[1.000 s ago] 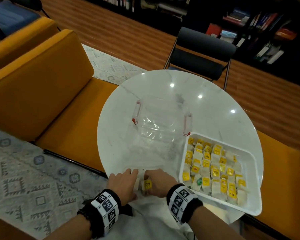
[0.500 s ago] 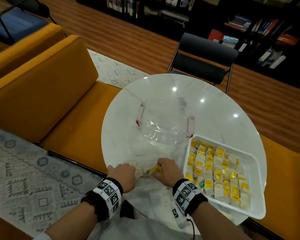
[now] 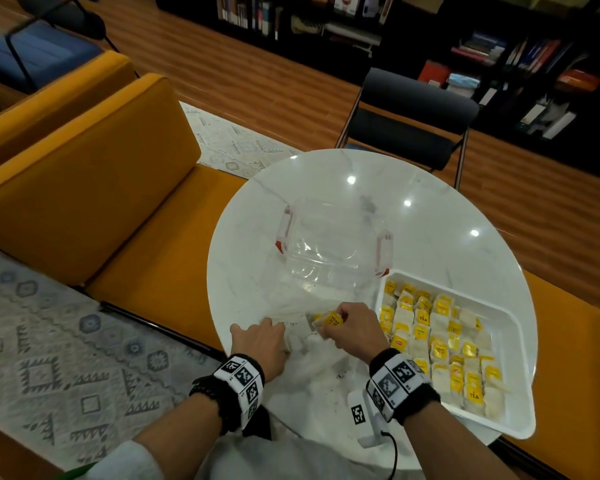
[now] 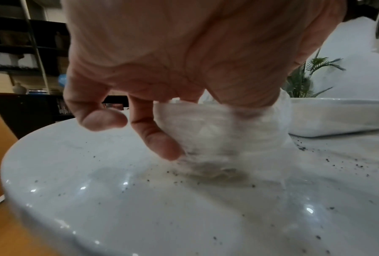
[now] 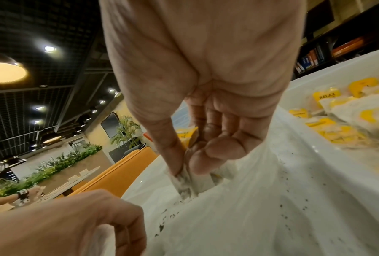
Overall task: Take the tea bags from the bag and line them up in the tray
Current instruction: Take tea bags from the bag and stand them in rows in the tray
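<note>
Head view: round white tabletop point(image 3: 430, 237). Clear plastic bag point(image 3: 291, 306) flat near front edge. Left hand point(image 3: 258, 341) grips bag edge, fingers curled. Right hand point(image 3: 352, 330) pinches tea bag point(image 3: 328, 320) with yellow tag, just above bag. White tray point(image 3: 520, 341) at right edge, tea bags in rows inside. Clear lidded container point(image 3: 329, 244) mid-table.

Left wrist view: fingers point(image 4: 153, 136) curled round bunched plastic; dark tea specks on tabletop.

Right wrist view: thumb and fingers point(image 5: 212, 152) pinch tea bag; tray just right.
</note>
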The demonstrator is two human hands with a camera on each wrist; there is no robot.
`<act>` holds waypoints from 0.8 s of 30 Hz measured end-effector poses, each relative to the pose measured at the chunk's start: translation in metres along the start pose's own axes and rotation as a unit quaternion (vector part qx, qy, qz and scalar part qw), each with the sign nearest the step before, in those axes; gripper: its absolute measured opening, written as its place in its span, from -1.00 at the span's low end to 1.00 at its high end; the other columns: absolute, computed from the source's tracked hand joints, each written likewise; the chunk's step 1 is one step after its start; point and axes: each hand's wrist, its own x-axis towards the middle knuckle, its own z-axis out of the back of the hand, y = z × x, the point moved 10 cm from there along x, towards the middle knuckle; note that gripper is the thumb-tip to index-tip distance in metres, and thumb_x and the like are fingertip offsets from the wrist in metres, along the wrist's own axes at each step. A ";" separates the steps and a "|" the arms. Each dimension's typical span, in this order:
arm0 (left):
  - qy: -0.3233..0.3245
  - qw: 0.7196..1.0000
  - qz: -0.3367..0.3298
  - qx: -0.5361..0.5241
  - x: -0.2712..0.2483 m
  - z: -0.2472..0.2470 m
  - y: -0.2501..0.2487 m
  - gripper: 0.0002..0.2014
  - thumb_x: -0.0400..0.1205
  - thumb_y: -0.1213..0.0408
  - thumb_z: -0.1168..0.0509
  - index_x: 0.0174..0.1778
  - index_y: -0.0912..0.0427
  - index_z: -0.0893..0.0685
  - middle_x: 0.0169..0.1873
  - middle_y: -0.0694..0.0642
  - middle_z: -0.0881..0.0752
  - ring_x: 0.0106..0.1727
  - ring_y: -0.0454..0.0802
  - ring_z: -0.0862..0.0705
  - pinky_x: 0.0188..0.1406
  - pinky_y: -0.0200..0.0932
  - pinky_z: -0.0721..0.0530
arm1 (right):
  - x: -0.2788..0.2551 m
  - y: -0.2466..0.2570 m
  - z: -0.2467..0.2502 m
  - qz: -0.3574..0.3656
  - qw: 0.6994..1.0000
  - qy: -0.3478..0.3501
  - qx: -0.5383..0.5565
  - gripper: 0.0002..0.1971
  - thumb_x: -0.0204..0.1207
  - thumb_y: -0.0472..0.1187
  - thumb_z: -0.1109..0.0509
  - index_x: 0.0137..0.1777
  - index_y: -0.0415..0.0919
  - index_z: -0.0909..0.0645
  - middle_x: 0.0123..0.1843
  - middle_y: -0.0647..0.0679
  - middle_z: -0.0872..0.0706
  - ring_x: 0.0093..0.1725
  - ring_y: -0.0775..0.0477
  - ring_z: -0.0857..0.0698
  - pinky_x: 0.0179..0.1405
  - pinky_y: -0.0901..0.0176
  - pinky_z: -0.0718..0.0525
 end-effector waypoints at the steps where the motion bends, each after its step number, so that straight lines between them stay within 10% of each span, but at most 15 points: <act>1: -0.017 0.999 -0.001 -0.034 0.000 0.006 0.003 -0.81 0.68 0.03 -0.22 0.16 -0.04 -0.56 0.15 0.01 -0.60 0.14 0.13 -0.69 0.22 0.15 -0.44 | -0.001 -0.001 0.000 -0.003 1.000 0.001 -0.003 -0.75 0.28 -0.19 -0.62 -0.28 -0.32 -0.63 -0.18 -0.32 -0.77 -0.16 -0.33 -0.78 -0.22 -0.16 -0.78; 10: -0.084 0.902 0.017 -0.424 -0.008 0.046 0.050 -0.73 0.56 0.06 -0.53 -0.34 0.07 -0.66 -0.26 -0.03 -0.71 -0.17 -0.08 -0.62 -0.26 -0.24 -0.50 | 0.002 -0.008 -0.011 -0.028 0.999 0.033 -0.032 -0.76 0.26 -0.26 -0.57 -0.18 -0.41 -0.67 -0.27 -0.13 -0.62 -0.31 -0.07 -0.62 -0.26 -0.14 -0.77; 17: -0.150 0.870 -0.040 -0.468 -0.014 0.087 0.049 -0.67 0.54 0.19 -0.53 -0.45 -0.02 -0.53 0.02 -0.11 -0.72 0.16 -0.19 -0.64 0.24 0.00 -0.52 | 0.004 -0.008 -0.012 -0.016 0.998 0.048 -0.047 -0.81 0.28 -0.26 -0.59 -0.23 -0.30 -0.64 -0.10 -0.30 -0.77 -0.27 -0.14 -0.69 -0.21 -0.20 -0.80; 24: -0.079 0.602 -0.007 -0.795 -0.006 0.091 0.040 -0.70 0.63 0.62 -0.17 -0.40 0.25 -0.47 -0.25 0.24 -0.80 -0.09 0.17 -0.82 0.13 0.07 -0.75 | -0.005 0.031 0.026 0.030 0.998 0.056 -0.026 -0.79 0.33 -0.23 -0.62 -0.26 -0.27 -0.63 -0.19 -0.25 -0.81 -0.43 0.00 -0.71 -0.48 0.23 -0.67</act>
